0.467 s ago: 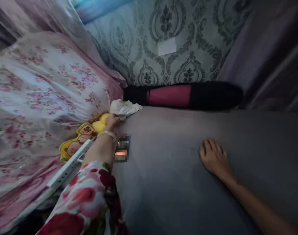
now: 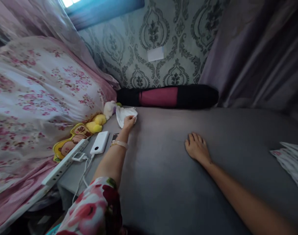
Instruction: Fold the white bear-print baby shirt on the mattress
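My left hand [image 2: 129, 122] is closed on the edge of a white, thin, crumpled cloth [image 2: 122, 114] at the far left of the grey sheet [image 2: 158, 169]. Whether it is cloth or paper is hard to tell. Under my left wrist, which wears a pale bangle [image 2: 119, 143], a dark phone [image 2: 114, 137] is partly hidden. To the left of it lies a white power bank [image 2: 100, 142] with a cable plugged in. My right hand [image 2: 197, 146] rests palm down on the sheet, fingers spread and holding nothing.
A white power strip [image 2: 65, 160] with a charger [image 2: 78, 157] lines the left edge, beside yellow and white plush toys [image 2: 96, 123]. A black and red bolster [image 2: 158, 97] lies against the wall. Folded patterned fabric [image 2: 292, 160] sits at far right. Floral curtains [image 2: 48, 88] hang left.
My left hand has drawn the white cloth rightward, away from the plush toys, and the power bank has come into view. My right hand stays flat while the view shifts right.
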